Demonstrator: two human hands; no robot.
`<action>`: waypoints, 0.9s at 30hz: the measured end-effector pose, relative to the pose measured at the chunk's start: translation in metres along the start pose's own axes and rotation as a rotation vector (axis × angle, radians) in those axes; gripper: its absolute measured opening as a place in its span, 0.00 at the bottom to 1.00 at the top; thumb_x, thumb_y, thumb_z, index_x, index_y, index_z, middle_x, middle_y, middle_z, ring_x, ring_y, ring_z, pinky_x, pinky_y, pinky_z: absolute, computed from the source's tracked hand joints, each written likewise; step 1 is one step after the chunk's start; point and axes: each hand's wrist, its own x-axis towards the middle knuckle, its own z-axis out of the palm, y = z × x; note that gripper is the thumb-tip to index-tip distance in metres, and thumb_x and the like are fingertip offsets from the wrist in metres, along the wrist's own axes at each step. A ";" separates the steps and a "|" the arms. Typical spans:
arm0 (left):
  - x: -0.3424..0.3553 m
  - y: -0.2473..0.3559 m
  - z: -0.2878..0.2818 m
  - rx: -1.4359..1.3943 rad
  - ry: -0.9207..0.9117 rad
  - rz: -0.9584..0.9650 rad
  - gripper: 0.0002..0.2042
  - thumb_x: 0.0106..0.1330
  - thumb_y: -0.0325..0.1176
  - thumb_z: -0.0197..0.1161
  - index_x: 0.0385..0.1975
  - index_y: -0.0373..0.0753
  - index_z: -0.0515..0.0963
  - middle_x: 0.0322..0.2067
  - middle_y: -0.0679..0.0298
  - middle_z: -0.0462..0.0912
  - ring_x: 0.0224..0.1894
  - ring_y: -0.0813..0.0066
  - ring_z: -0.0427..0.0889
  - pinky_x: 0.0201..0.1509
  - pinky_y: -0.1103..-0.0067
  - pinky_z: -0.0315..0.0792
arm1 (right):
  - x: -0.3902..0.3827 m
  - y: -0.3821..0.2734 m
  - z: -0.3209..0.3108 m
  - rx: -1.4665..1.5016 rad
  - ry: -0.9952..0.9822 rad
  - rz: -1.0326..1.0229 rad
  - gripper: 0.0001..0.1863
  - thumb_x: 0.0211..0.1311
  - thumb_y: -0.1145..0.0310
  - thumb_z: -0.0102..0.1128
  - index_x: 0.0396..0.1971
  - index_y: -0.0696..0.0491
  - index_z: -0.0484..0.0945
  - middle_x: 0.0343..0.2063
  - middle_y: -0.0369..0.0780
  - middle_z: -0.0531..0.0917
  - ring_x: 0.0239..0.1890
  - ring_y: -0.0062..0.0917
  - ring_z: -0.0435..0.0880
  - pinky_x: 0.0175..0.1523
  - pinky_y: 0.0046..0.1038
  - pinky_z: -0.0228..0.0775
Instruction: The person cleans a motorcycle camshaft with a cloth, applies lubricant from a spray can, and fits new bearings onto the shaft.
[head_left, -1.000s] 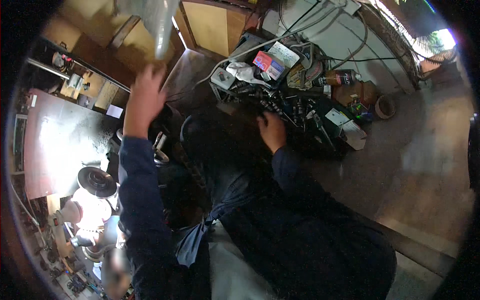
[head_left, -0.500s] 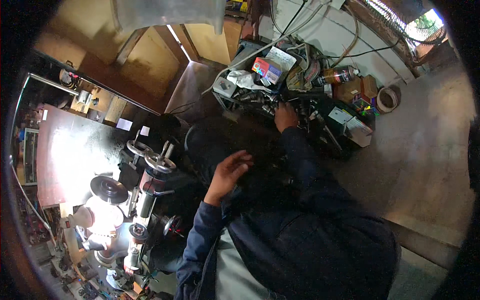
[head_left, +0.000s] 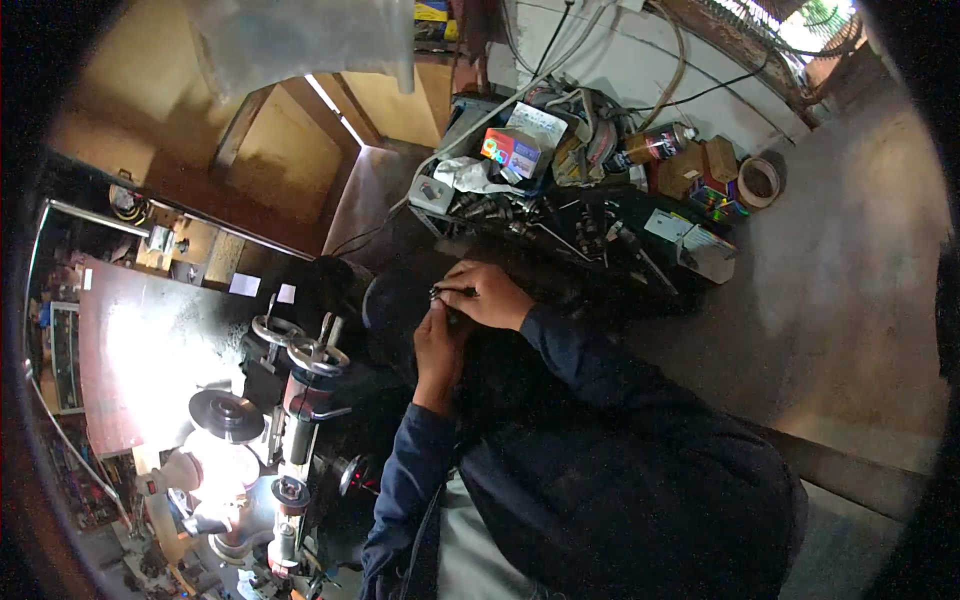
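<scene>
My left hand (head_left: 438, 348) and my right hand (head_left: 492, 296) meet in front of my body, fingertip to fingertip. Pinched between them is a small, shiny metal piece (head_left: 436, 295), too small to name. The left thumb and fingers come at it from below; the right fingers reach it from the right side. Beyond the hands, metal tool parts (head_left: 500, 212) lie in a dark tray, with a thin rod among them.
At left, under a bright lamp (head_left: 225, 465), stands a machine with metal handwheels (head_left: 318, 352). The far bench holds a colourful box (head_left: 512, 152), a white cloth (head_left: 470, 176), a spray can (head_left: 655, 147) and a round container (head_left: 760, 182). A wooden cabinet (head_left: 180, 190) borders the far left.
My right hand has drawn back from the tray of metal parts to my left hand. The left hand, open before, now closes with it on a small metal piece. The view has shifted slightly.
</scene>
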 end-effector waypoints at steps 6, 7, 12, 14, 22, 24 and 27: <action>0.005 -0.012 -0.018 -0.298 -0.048 -0.087 0.15 0.77 0.44 0.47 0.33 0.40 0.72 0.20 0.70 0.68 0.23 0.80 0.67 0.27 0.80 0.63 | -0.012 0.037 -0.004 -0.039 0.049 0.223 0.21 0.59 0.58 0.67 0.48 0.55 0.81 0.46 0.47 0.80 0.49 0.44 0.79 0.55 0.40 0.71; 0.006 -0.018 -0.024 -0.298 -0.051 -0.091 0.15 0.77 0.44 0.47 0.33 0.40 0.72 0.20 0.70 0.68 0.23 0.80 0.67 0.27 0.80 0.63 | -0.016 0.048 -0.007 -0.040 0.052 0.228 0.21 0.59 0.58 0.67 0.48 0.55 0.81 0.46 0.47 0.80 0.49 0.44 0.79 0.55 0.40 0.71; -0.003 -0.019 -0.032 -0.281 -0.207 -0.078 0.18 0.76 0.51 0.47 0.31 0.43 0.70 0.18 0.69 0.63 0.19 0.79 0.62 0.21 0.79 0.57 | -0.042 0.097 -0.072 -0.726 0.400 0.661 0.24 0.59 0.60 0.67 0.52 0.57 0.76 0.46 0.52 0.77 0.50 0.48 0.76 0.56 0.44 0.70; -0.002 -0.019 -0.035 -0.368 -0.190 -0.111 0.20 0.76 0.53 0.44 0.32 0.43 0.69 0.18 0.69 0.63 0.19 0.79 0.62 0.21 0.79 0.58 | -0.051 0.108 -0.099 -0.881 0.617 0.666 0.28 0.58 0.60 0.68 0.57 0.55 0.73 0.51 0.52 0.75 0.53 0.49 0.73 0.57 0.45 0.68; 0.002 -0.022 -0.021 -0.554 -0.189 -0.054 0.23 0.76 0.55 0.42 0.42 0.39 0.72 0.26 0.66 0.70 0.28 0.75 0.70 0.33 0.76 0.67 | -0.052 0.132 -0.162 -0.597 0.204 0.836 0.32 0.61 0.56 0.65 0.61 0.55 0.70 0.61 0.48 0.72 0.58 0.46 0.75 0.60 0.45 0.69; 0.004 -0.026 -0.010 -0.284 -0.141 0.046 0.22 0.76 0.50 0.48 0.52 0.36 0.71 0.34 0.65 0.74 0.35 0.74 0.73 0.40 0.75 0.70 | -0.076 0.178 -0.176 -0.670 0.441 0.752 0.28 0.65 0.57 0.60 0.60 0.56 0.71 0.53 0.47 0.78 0.50 0.41 0.80 0.56 0.42 0.73; -0.001 -0.033 -0.021 -0.171 -0.178 0.043 0.19 0.76 0.43 0.52 0.58 0.36 0.70 0.36 0.66 0.75 0.37 0.75 0.74 0.43 0.76 0.71 | -0.088 0.185 -0.200 0.185 0.684 0.811 0.21 0.67 0.59 0.54 0.54 0.56 0.74 0.43 0.44 0.80 0.43 0.37 0.81 0.52 0.38 0.75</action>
